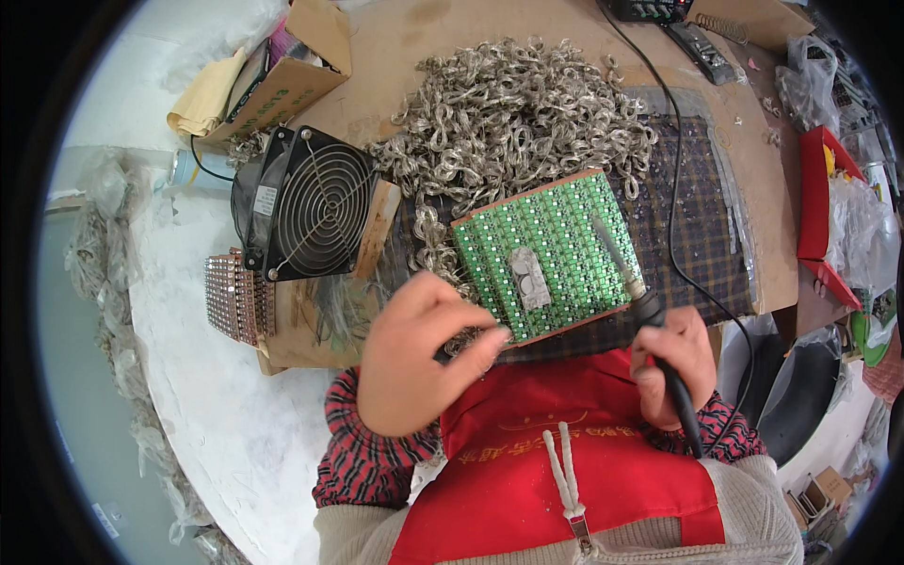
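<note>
Circuit board [563,247], green, brown-edged, densely patterned

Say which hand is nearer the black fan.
Left. The left hand is below the black fan and to its right in the picture; the right hand, gripping the soldering iron, is much farther right.

Soldering iron [677,375]: black handle, metal shaft tapering to grey tip; held in right hand [676,363], slanting from near right to far left, tip over right part of panel, contact unclear. Circuit-board panel [565,240]: green, densely packed with small pale components, brownish edges, roughly rectangular, lying slightly turned, near left corner just by left hand [414,353]. Silvery wire loops [518,127]: knotted, heaped beyond panel, some trailing down its left side.
</note>
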`<state>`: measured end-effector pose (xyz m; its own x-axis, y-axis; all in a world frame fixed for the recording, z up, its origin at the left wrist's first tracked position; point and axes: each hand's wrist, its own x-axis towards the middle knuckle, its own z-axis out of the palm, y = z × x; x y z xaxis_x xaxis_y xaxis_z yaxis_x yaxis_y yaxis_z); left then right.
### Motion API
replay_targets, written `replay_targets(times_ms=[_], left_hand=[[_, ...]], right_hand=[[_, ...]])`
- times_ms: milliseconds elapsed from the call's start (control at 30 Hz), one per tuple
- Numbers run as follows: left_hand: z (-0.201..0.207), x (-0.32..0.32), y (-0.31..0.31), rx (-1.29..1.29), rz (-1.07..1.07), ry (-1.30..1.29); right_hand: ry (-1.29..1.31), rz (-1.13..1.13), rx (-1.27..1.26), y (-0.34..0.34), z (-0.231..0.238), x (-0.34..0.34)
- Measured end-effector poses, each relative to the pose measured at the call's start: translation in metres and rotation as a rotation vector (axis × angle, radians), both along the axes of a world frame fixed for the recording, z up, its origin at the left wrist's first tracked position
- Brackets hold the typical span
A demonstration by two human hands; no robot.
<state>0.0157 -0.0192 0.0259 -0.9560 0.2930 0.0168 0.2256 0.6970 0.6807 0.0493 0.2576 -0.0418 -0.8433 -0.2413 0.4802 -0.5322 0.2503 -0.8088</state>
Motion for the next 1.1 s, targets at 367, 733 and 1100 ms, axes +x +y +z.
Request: replay_targets(times_ms=[367, 733, 1100], left_hand=[[-0.036, -0.088, -0.017, -0.230, -0.183, 0.163], [-0.011, -0.127, -0.017, 0.294, -0.172, -0.689], [-0.022, -0.110, -0.005, 0.724, -0.040, -0.603]], right_hand=[[0.274, 0.241, 0.358, -0.043, -0.010, -0.059], [0.264, 0.222, 0.136, -0.033, -0.020, -0.059], [0.242, 0.175, -0.056, -0.028, -0.029, -0.060]])
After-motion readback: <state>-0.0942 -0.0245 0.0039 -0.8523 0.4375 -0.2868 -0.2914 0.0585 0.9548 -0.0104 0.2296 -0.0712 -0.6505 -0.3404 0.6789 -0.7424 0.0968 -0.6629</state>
